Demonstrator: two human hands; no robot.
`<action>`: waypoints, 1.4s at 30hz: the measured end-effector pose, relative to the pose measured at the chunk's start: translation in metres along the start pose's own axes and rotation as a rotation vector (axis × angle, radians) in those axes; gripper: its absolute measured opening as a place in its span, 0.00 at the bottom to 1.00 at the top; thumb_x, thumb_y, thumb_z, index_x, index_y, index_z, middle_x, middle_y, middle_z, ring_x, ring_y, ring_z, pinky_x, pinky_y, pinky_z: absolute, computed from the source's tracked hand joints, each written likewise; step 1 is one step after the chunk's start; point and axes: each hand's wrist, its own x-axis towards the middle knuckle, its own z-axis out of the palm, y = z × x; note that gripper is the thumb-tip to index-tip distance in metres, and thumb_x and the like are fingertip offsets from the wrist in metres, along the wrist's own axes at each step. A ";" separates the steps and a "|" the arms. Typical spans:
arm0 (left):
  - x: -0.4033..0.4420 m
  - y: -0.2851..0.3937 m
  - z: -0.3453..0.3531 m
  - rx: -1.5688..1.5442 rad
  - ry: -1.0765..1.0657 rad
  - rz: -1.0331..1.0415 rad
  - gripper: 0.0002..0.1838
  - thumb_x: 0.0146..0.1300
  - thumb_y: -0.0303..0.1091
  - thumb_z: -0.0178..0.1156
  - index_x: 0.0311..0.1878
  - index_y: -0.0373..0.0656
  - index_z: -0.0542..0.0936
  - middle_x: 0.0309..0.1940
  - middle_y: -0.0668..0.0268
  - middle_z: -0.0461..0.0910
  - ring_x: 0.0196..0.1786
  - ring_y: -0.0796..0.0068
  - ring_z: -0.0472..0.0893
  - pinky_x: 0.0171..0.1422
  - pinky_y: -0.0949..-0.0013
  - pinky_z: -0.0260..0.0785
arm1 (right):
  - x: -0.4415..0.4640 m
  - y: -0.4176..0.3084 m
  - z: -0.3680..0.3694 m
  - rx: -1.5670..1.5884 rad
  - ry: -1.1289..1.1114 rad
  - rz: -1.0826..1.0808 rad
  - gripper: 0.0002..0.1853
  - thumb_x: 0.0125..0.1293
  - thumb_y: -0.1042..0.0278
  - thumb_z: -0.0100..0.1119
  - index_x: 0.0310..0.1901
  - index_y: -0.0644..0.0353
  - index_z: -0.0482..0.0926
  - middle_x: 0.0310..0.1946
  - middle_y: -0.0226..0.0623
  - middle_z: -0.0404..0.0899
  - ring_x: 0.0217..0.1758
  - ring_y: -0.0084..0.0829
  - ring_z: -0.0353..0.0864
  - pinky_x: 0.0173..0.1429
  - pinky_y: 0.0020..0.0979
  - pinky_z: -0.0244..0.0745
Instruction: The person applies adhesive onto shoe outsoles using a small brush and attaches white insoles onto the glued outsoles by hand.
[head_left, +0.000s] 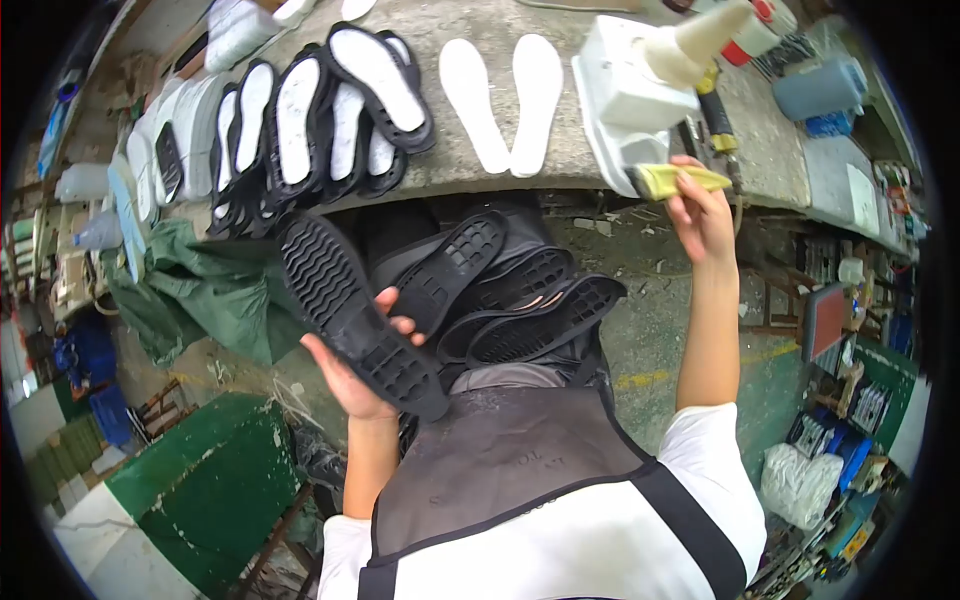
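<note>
My left hand (352,388) is closed around a black rubber shoe sole (325,275), its zigzag tread and grid-like heel turned up towards me. To the right, my right hand (706,222) grips a flat yellow brush (668,180) whose dark end points left. That end is over the near edge of a white plastic tray (597,120), beside a white container (632,90) with a cream cone-shaped top. On my lap, over a dark apron (500,470), lie several more black soles (550,325).
Black soles with white insoles (298,118) are lined up at the left of the stone workbench (460,185). Two white insoles (537,90) lie mid-bench. A yellow-and-black tool (716,115) and a blue-grey jug (820,90) stand to the right. Green cloth (205,290) hangs at left.
</note>
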 end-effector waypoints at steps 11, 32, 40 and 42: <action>0.014 -0.015 0.033 -0.004 -0.006 -0.118 0.52 0.61 0.82 0.27 0.59 0.39 0.72 0.44 0.60 0.77 0.43 0.65 0.78 0.50 0.62 0.74 | -0.074 0.054 0.240 -0.223 -0.475 0.079 0.10 0.68 0.77 0.57 0.50 0.67 0.77 0.38 0.38 0.83 0.29 0.19 0.82 0.30 0.19 0.77; 0.032 0.033 0.027 -0.244 -0.124 0.126 0.49 0.68 0.75 0.26 0.72 0.37 0.61 0.68 0.48 0.67 0.54 0.56 0.81 0.54 0.46 0.80 | -0.090 0.053 0.263 -0.778 -0.864 -0.495 0.17 0.46 0.90 0.59 0.41 0.66 0.80 0.29 0.40 0.79 0.27 0.35 0.80 0.29 0.31 0.74; 0.029 0.046 0.032 -0.167 -0.197 0.086 0.53 0.66 0.77 0.26 0.70 0.33 0.63 0.62 0.40 0.71 0.52 0.53 0.82 0.51 0.47 0.81 | -0.074 0.010 0.244 -0.750 -1.211 -0.287 0.15 0.43 0.89 0.61 0.37 0.67 0.81 0.29 0.42 0.82 0.26 0.35 0.82 0.28 0.30 0.75; 0.029 0.048 0.036 -0.100 -0.157 0.091 0.55 0.63 0.80 0.26 0.67 0.33 0.66 0.60 0.43 0.74 0.50 0.57 0.83 0.50 0.50 0.82 | -0.079 0.012 0.247 -0.731 -1.093 -0.387 0.15 0.44 0.89 0.61 0.37 0.67 0.82 0.31 0.42 0.83 0.29 0.35 0.84 0.30 0.29 0.77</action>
